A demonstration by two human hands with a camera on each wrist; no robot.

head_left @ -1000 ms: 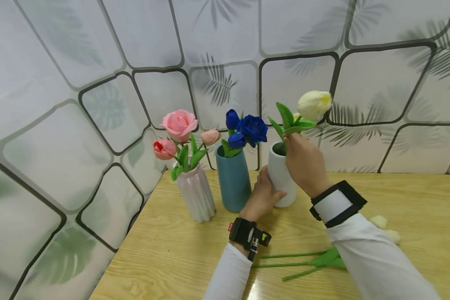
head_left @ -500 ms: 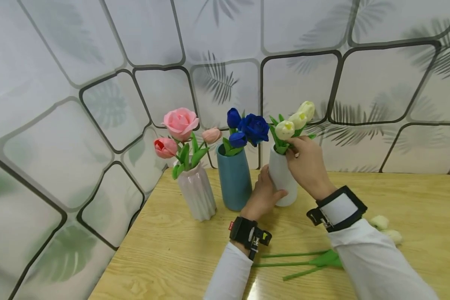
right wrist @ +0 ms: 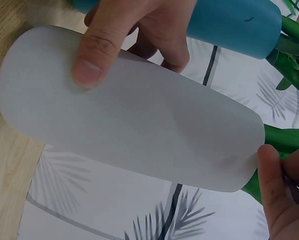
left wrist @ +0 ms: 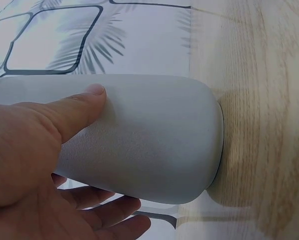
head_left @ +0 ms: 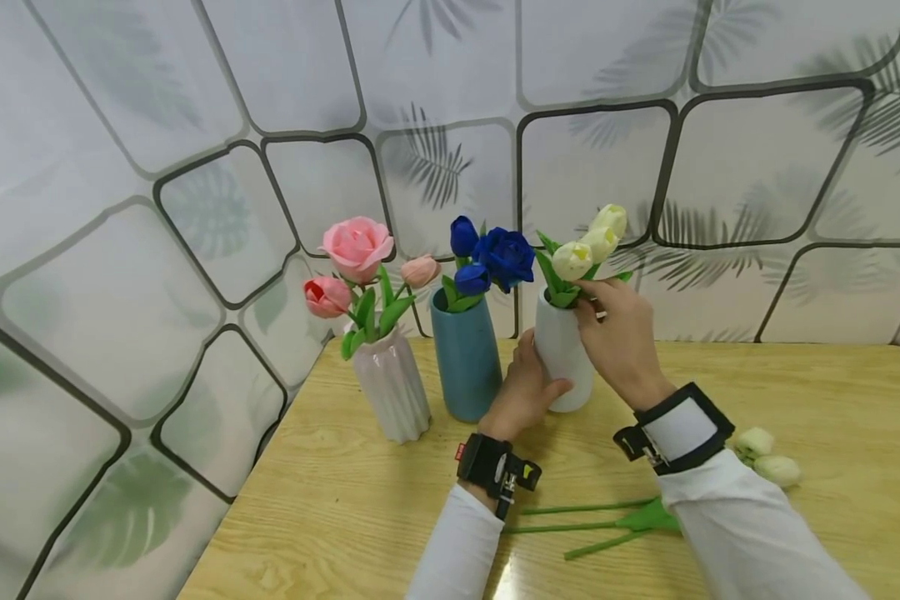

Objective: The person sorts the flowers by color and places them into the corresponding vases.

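Observation:
A white vase (head_left: 565, 358) stands on the table in the head view. My left hand (head_left: 525, 390) holds it around the lower body, thumb across the near side and fingers behind, as the left wrist view also shows. Cream-white tulips (head_left: 573, 261) with green leaves rise from its mouth, their stems hidden inside. My right hand (head_left: 619, 333) is at the rim, its bent fingers pinching the tulips low among the leaves. In the right wrist view the right thumb (right wrist: 272, 175) lies right at the vase's edge.
Left of the white vase stand a blue vase (head_left: 467, 367) with blue flowers and a ribbed pale vase (head_left: 392, 387) with pink flowers. More cream tulips (head_left: 776, 471) lie on the wooden table (head_left: 330, 525), partly under the right sleeve. A patterned cloth (head_left: 450, 75) hangs behind.
The right hand has lowered the tulips into the white vase, and its fingers are now at the rim. The left hand has kept its hold on the vase.

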